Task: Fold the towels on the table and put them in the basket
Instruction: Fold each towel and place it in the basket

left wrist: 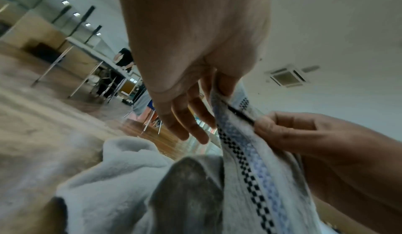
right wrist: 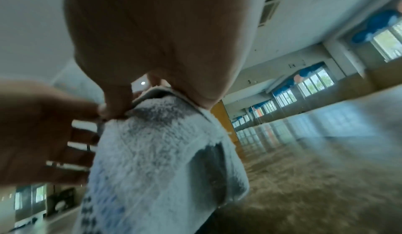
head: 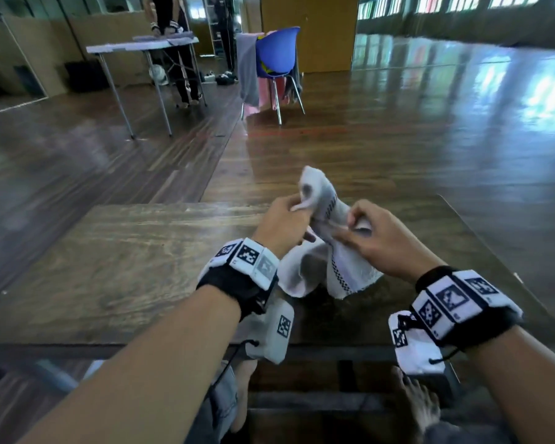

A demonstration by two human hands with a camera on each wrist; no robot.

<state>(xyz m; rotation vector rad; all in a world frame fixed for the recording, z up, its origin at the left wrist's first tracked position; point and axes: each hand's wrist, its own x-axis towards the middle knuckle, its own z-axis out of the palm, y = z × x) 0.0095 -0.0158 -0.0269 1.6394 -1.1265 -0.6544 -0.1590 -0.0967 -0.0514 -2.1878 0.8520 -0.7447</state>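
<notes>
A white towel (head: 327, 251) with a black checked stripe and a pale blue band hangs bunched above the wooden table (head: 116, 270). My left hand (head: 285, 219) pinches its upper edge between thumb and forefinger, with the other fingers loose. My right hand (head: 366, 232) pinches the same edge just to the right. In the left wrist view the towel (left wrist: 239, 177) runs down from my left hand (left wrist: 219, 86), and my right hand (left wrist: 274, 126) grips its stripe. In the right wrist view the towel (right wrist: 156, 160) hangs below my right hand (right wrist: 121, 107). No basket is in view.
A blue chair (head: 277, 59) draped with grey and pink cloths stands beyond the table. At the far left a person stands at a second table (head: 141, 46) with cloths on it. My bare feet (head: 420, 408) show under the table's near edge.
</notes>
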